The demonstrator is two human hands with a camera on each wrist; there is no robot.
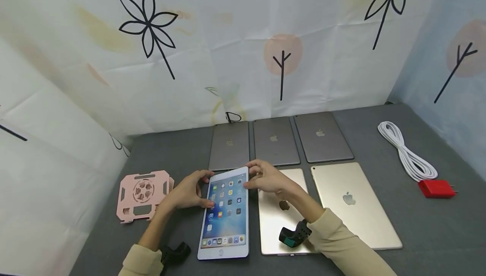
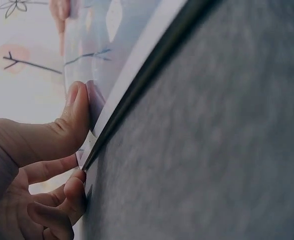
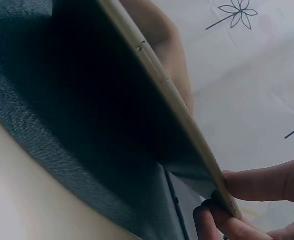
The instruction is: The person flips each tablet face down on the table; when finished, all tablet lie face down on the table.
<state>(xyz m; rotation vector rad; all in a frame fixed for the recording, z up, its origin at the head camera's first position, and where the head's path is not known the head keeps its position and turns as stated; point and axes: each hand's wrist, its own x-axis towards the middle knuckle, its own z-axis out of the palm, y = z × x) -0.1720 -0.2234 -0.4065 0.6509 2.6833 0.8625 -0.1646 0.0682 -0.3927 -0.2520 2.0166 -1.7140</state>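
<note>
Both hands are mid-lift: left hand (image 1: 188,192) and right hand (image 1: 265,177) pinch the lit tablet (image 1: 227,212) (far end raised, toward 12 o'clock); next needs a steady, level grip

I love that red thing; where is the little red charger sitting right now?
In the head view, the red charger lies on the grey table at the far right, beside the coiled white cable, right of the gold tablet.
</note>
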